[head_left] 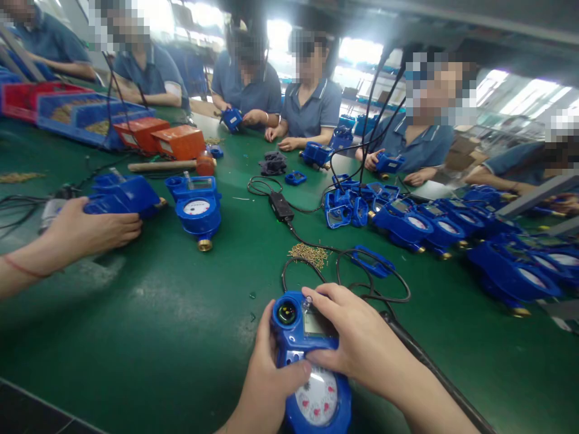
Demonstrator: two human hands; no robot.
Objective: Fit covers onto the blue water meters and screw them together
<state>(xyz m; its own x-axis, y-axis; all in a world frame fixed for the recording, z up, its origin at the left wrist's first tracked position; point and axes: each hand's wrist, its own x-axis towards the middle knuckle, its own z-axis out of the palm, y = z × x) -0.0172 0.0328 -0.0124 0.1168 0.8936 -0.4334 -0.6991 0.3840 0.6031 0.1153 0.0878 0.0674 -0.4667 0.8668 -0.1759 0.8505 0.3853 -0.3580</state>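
Note:
A blue water meter (296, 345) with a white round dial, a small display and a dark round opening is between my two hands, close to me over the green table. My left hand (266, 383) grips its left side, the thumb lying across the body above the dial. From the right, my right hand (355, 337) closes over the display end, fingers at the top edge beside a small clear plug and thumb below the display. The meter's underside is hidden. Beyond it lie a pile of small brass screws (310, 255) and a loose blue cover frame (373, 261).
At the left, another person's hand (99, 223) holds a blue meter beside a standing meter (198, 208). Rows of meters (402, 223) fill the right. A black cable with a small box (281, 207) crosses the table. Farther back are a mallet (163, 166), bins (72, 120) and co-workers.

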